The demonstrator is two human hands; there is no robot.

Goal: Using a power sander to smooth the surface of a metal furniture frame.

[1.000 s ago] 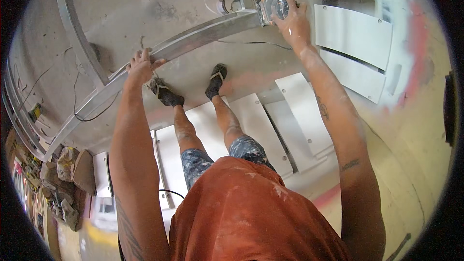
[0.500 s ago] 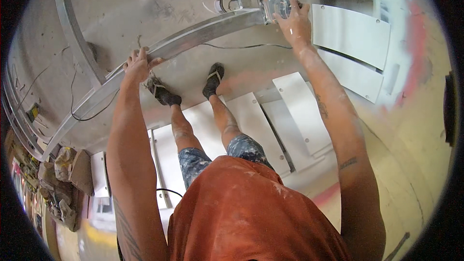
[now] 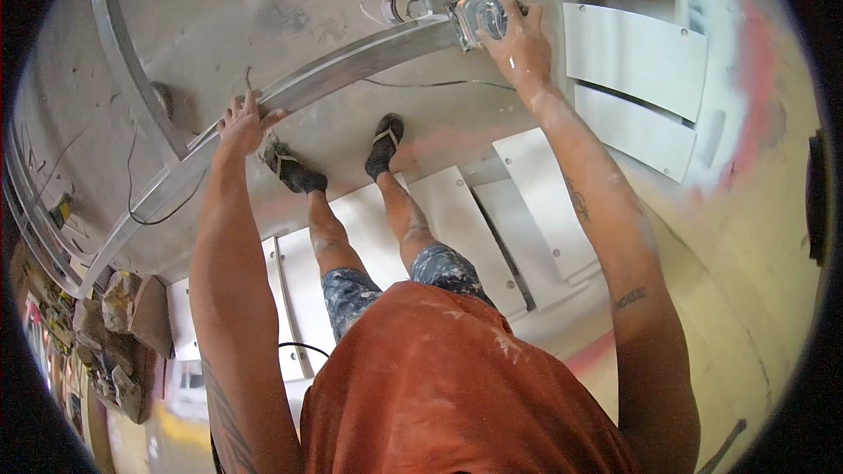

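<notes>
A long grey metal frame (image 3: 351,61) runs across in front of me, bent by the lens. My left hand (image 3: 244,125) is closed over its bar, thumb on the near side and fingers across the top. At the bar's right end, my right hand (image 3: 524,48) grips a boxy palm-sized tool (image 3: 472,19) with a clear, rounded part on it. The tool sits against the metal where an upright joins; my palm and fingers cover part of it, so its exact kind is unclear.
Flat white panels (image 3: 637,57) lie at the right; more white panels (image 3: 448,219) lie around my legs. A thin dark cable (image 3: 439,84) crosses the concrete floor under the bar. Beyond the bar sits a round can (image 3: 405,2). Dusty bags (image 3: 118,316) are piled at the lower left.
My right hand and the boxy tool have shifted a little left along the end of the bar. My left hand keeps its hold on the frame. The view has shifted slightly.
</notes>
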